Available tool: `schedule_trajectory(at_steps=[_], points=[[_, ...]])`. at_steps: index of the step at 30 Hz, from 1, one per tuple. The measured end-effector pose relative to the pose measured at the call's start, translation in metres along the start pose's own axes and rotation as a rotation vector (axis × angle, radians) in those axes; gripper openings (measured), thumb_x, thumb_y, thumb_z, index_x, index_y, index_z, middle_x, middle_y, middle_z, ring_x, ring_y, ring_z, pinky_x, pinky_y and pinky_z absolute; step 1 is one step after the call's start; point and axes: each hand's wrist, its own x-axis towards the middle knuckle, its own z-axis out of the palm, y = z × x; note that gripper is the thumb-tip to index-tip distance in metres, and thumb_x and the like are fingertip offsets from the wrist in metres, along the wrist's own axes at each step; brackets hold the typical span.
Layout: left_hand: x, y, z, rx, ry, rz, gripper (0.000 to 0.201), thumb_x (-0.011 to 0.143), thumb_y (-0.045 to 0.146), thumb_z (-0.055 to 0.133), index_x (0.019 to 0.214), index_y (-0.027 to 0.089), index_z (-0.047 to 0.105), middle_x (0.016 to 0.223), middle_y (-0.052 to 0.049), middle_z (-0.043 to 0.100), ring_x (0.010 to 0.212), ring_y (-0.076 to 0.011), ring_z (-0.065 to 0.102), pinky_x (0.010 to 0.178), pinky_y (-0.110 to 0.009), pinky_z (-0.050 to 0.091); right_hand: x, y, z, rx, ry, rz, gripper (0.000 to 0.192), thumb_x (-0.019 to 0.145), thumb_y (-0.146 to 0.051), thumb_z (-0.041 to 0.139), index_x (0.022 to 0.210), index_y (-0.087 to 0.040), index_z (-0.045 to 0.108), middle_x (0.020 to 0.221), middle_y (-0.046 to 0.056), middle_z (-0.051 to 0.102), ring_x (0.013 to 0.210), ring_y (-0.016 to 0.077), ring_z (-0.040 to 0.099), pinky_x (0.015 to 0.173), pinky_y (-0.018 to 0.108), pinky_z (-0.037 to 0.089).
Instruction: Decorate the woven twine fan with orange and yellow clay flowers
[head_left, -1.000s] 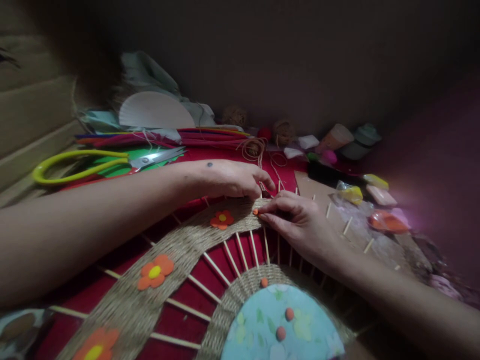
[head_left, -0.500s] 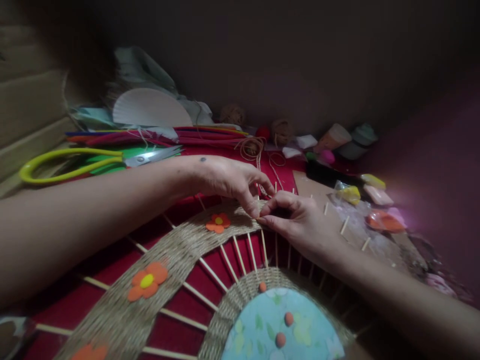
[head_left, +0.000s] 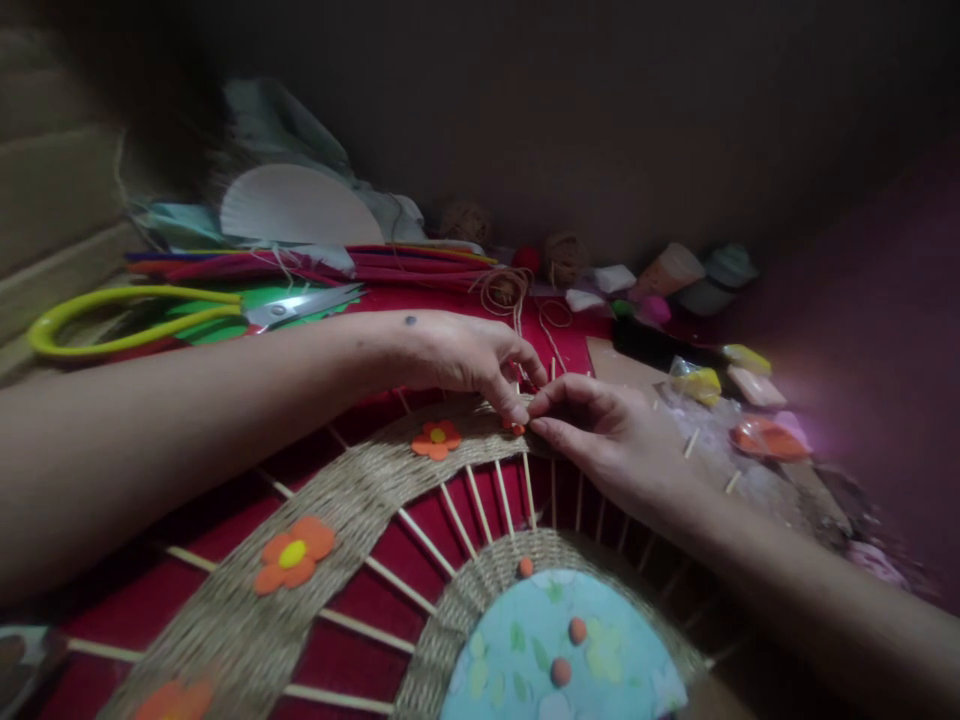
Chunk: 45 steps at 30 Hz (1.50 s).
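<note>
Pinching a small orange piece between both hands at the top of the woven twine ring. Left hand is curled, fingertips closed on the piece; right hand is nearly closed, thumb and forefinger meeting it from the other side. Looks like soft foam or clay: light, squashy, easily dented, so I'd grip it by the edges, gently. The ring is rough jute wound over thin, stiff wooden sticks that fan out like spokes; they'd probably snap if bent. Flat orange flowers sit on the weave. Yellow-handled scissors lie well apart at the left.
</note>
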Motion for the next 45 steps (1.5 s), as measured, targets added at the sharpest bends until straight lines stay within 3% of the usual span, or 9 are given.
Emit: schedule_trajectory(at_steps=[6,8,10,13,17,25,36,42,45], points=[[-0.001,0.002,0.0,0.1,0.072,-0.017,0.035,0.075,0.037,0.062,0.108,0.025,0.063,0.082,0.002,0.066,0.078,-0.016,0.059,0.067,-0.023,0.041,-0.019,-0.011,-0.018,-0.085,0.136,-0.051,0.003,0.077,-0.019,0.062,0.079,-0.021,0.063,0.074,0.001,0.065,0.069,0.015,0.061,0.064,0.027,0.049],[0.0,0.002,-0.001,0.096,0.071,-0.007,0.034,0.074,0.037,0.061,0.106,0.025,0.065,0.086,0.002,0.067,0.084,-0.0169,0.059,0.072,-0.023,0.041,-0.029,-0.021,-0.021,-0.163,0.026,-0.069,0.005,0.077,-0.019,0.062,0.074,-0.022,0.065,0.071,0.001,0.064,0.066,0.0143,0.059,0.06,0.025,0.048],[0.001,0.0,-0.002,0.057,0.059,0.003,0.033,0.074,0.036,0.062,0.105,0.025,0.066,0.087,0.002,0.067,0.085,-0.017,0.059,0.073,-0.024,0.042,-0.039,-0.028,-0.019,-0.2,-0.172,-0.072,0.009,0.078,-0.019,0.062,0.07,-0.021,0.065,0.067,0.0,0.063,0.061,0.0123,0.057,0.054,0.023,0.045],[0.001,-0.002,-0.002,0.017,0.037,0.003,0.031,0.074,0.034,0.061,0.104,0.025,0.066,0.084,0.002,0.067,0.083,-0.0158,0.059,0.072,-0.023,0.042,-0.052,-0.032,-0.006,-0.314,-0.332,-0.16,0.011,0.082,-0.021,0.057,0.076,-0.019,0.067,0.073,0.004,0.061,0.065,0.0137,0.054,0.055,0.025,0.044],[0.0,-0.002,-0.002,0.03,0.053,0.005,0.029,0.076,0.033,0.06,0.103,0.023,0.066,0.081,0.001,0.067,0.082,-0.0154,0.059,0.07,-0.023,0.042,-0.06,-0.026,0.007,-0.456,-0.391,-0.274,0.017,0.083,-0.017,0.05,0.082,-0.015,0.067,0.077,0.008,0.058,0.07,0.0164,0.052,0.058,0.029,0.043],[-0.001,0.0,-0.001,0.079,0.092,0.01,0.034,0.074,0.035,0.063,0.106,0.024,0.065,0.089,0.0,0.068,0.085,-0.0173,0.059,0.07,-0.024,0.042,-0.053,-0.027,-0.001,-0.366,-0.526,-0.091,0.016,0.077,-0.009,0.055,0.081,-0.02,0.066,0.084,0.003,0.058,0.068,0.0119,0.052,0.058,0.023,0.043],[-0.002,0.007,0.004,0.18,0.081,-0.069,0.049,0.071,0.048,0.063,0.114,0.025,0.061,0.097,0.001,0.069,0.086,-0.0182,0.06,0.068,-0.022,0.041,-0.045,-0.015,-0.011,-0.267,-0.613,-0.161,0.011,0.084,-0.008,0.051,0.083,-0.017,0.056,0.089,0.001,0.053,0.075,0.0085,0.049,0.066,0.02,0.042],[-0.007,0.006,0.007,-0.102,0.058,-0.063,0.039,0.072,0.04,0.063,0.106,0.023,0.064,0.081,0.003,0.069,0.081,-0.0161,0.062,0.07,-0.022,0.042,-0.049,-0.024,-0.01,-0.424,-0.685,-0.229,0.014,0.083,-0.005,0.05,0.088,-0.015,0.058,0.095,0.005,0.053,0.081,0.0117,0.049,0.068,0.023,0.043],[-0.008,0.006,0.01,-0.188,0.044,-0.071,0.04,0.072,0.037,0.062,0.108,0.022,0.064,0.077,0.003,0.069,0.08,-0.0158,0.063,0.073,-0.022,0.042,-0.048,-0.019,-0.008,-0.382,-0.643,-0.269,0.008,0.085,-0.011,0.053,0.087,-0.014,0.06,0.091,0.005,0.054,0.077,0.0117,0.05,0.066,0.023,0.044]])
